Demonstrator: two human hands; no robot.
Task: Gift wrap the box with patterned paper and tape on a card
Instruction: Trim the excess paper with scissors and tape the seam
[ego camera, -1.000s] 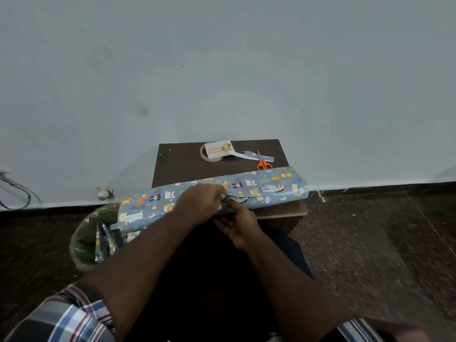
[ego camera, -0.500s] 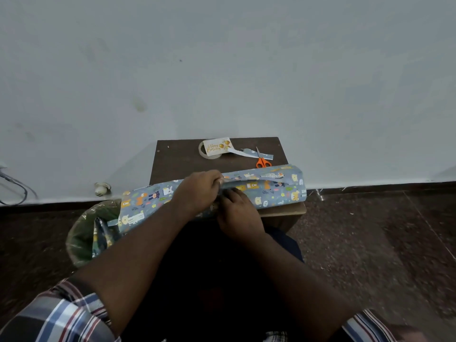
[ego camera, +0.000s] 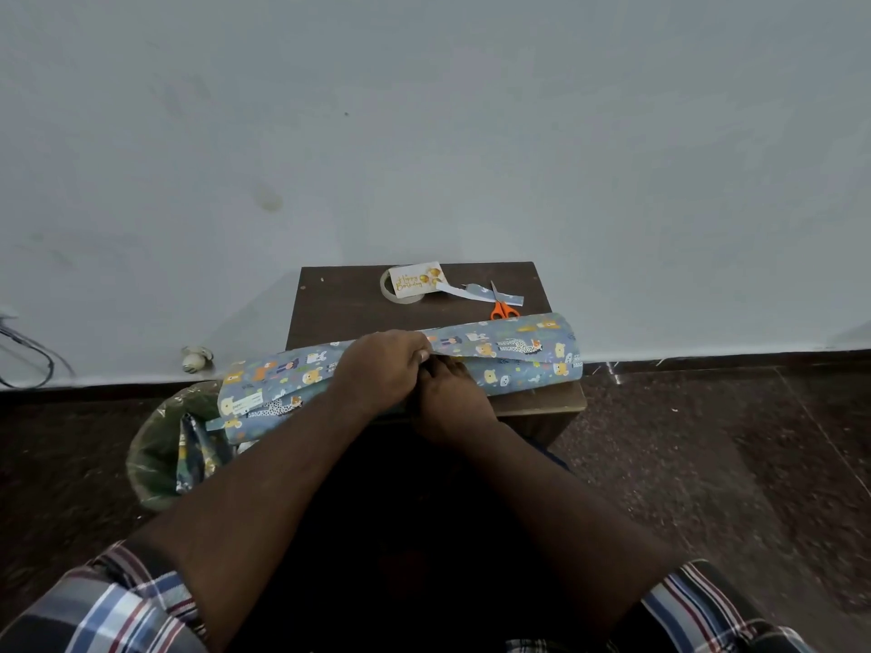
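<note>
Left grip (ego camera: 382, 369) still pinching the patterned paper (ego camera: 513, 351) edge, flap now lifted; right grip (ego camera: 452, 393) state unclear.

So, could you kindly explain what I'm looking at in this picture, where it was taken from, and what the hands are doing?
There is no machine here: a person wears a camera on the head, looking forward and down at their own two arms. The left hand and right hand meet at the middle of a long roll of patterned wrapping paper lying across a small dark table; the left hand's grip pinches the paper's loose edge, while the right hand's fingers are partly hidden. Behind it lie a tape roll with a birthday card resting on it, a paper strip and orange-handled scissors. A lined bin stands on the floor to the left. No box shows.
</note>
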